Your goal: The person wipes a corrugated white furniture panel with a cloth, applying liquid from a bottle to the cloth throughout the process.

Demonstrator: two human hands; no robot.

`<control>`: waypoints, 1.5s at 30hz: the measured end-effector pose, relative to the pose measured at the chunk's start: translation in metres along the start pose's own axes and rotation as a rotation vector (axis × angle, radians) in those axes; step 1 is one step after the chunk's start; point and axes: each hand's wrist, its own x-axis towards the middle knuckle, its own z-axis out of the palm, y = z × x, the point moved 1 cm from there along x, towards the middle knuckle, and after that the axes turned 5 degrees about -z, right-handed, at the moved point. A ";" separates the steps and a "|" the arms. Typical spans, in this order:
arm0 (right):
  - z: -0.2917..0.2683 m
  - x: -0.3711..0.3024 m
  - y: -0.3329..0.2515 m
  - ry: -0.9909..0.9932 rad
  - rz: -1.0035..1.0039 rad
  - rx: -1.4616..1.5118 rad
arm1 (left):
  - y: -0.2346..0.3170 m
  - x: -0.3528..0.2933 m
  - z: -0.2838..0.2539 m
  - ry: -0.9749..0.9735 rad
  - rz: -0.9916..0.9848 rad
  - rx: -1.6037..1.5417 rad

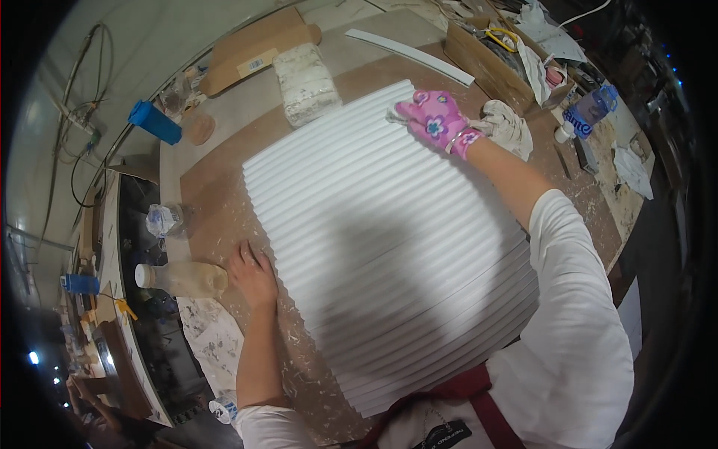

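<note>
A stack of white ribbed strips or a ribbed white panel (374, 224) lies across the table in front of me, my shadow falling over its middle. My right hand (435, 120), in a pink flowered glove, is at its far right corner. Its fingers are closed on a small greyish-white wad (396, 114), perhaps cloth, pressed against the ribbed surface. Bare and resting on the brown tabletop, my left hand (253, 275) is beside the panel's left edge with its fingers stretched out. Left of that hand lies a bottle of cloudy liquid (187, 278) with a white cap.
Beyond the panel sit a white-smeared block (305, 82), a cardboard piece (254, 49) and a long white strip (411, 56). A cardboard box of tools (486, 63), a crumpled cloth (506, 127) and a clear bottle (594, 108) stand right. A blue container (155, 122) is far left.
</note>
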 end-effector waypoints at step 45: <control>0.063 0.200 -0.215 -0.181 -0.083 0.098 | -0.001 0.000 0.004 -0.022 -0.099 -0.063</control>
